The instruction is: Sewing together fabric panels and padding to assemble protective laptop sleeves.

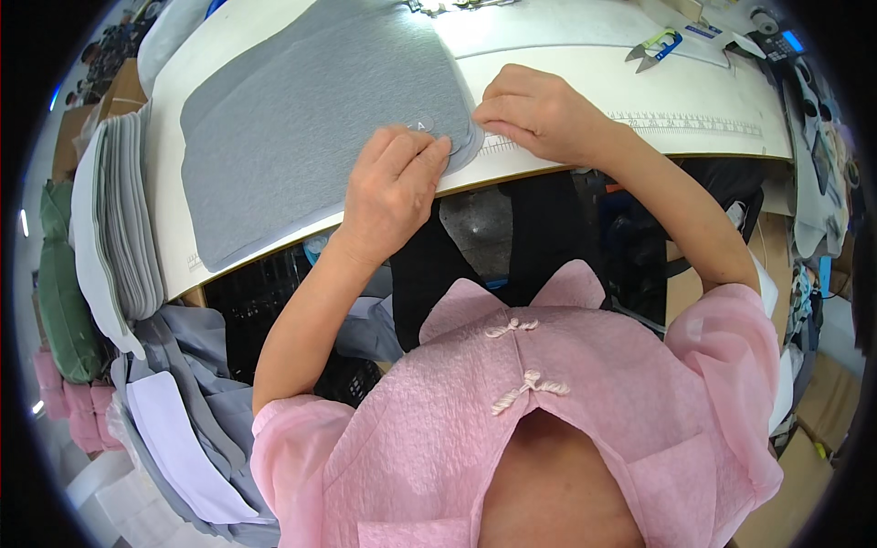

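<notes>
A large grey fabric piece (311,137), looking layered at its rounded right corner, lies on the white table. My left hand (393,187) is closed at that near right corner, thumb and fingers pinching the cloth. Just past its fingertips, a small clear round piece (420,123) rests on the fabric. On the other side of the corner, my right hand (544,114) is closed in a pinch right by the fabric's edge. Whatever sits between its fingertips is too small or hidden to name.
A ruler scale (685,123) runs along the table's near edge. Thread snips (654,50) lie at the back right. Stacked grey fabric pieces (128,219) hang over the left end, above more cloth (187,447). Shiny metal parts (457,5) sit at the far edge.
</notes>
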`<state>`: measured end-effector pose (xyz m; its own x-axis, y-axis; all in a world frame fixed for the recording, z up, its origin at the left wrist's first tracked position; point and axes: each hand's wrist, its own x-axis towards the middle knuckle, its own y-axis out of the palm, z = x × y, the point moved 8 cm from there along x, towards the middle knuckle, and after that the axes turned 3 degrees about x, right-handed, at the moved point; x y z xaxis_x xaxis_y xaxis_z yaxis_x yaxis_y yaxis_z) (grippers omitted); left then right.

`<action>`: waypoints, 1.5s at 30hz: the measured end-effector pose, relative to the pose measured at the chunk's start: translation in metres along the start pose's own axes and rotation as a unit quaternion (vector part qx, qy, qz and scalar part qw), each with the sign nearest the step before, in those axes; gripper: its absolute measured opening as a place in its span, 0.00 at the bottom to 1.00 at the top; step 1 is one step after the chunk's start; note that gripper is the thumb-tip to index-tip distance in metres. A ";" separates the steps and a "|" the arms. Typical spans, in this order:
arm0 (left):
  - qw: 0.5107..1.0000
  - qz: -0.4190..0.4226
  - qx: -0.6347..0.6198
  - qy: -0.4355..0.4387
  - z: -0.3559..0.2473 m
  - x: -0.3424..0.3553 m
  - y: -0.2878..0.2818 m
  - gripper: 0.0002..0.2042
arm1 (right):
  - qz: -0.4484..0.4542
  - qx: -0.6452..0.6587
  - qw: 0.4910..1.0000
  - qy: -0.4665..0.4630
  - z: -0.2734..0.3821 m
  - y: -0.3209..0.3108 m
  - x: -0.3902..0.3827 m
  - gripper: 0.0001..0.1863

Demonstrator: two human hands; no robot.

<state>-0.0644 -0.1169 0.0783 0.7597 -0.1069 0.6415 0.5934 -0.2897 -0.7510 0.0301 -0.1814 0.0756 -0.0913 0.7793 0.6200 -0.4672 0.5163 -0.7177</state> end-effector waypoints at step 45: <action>0.991 0.020 -0.070 -0.114 0.009 0.007 -0.005 0.11 | 0.105 -0.069 0.991 -0.048 0.003 0.015 0.025 0.03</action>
<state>-0.0593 -0.1081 0.0852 0.8318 0.0923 0.5474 0.5309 -0.4204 -0.7358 0.0181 -0.1556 0.0809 -0.2602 0.8407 0.4749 -0.3047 0.3953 -0.8666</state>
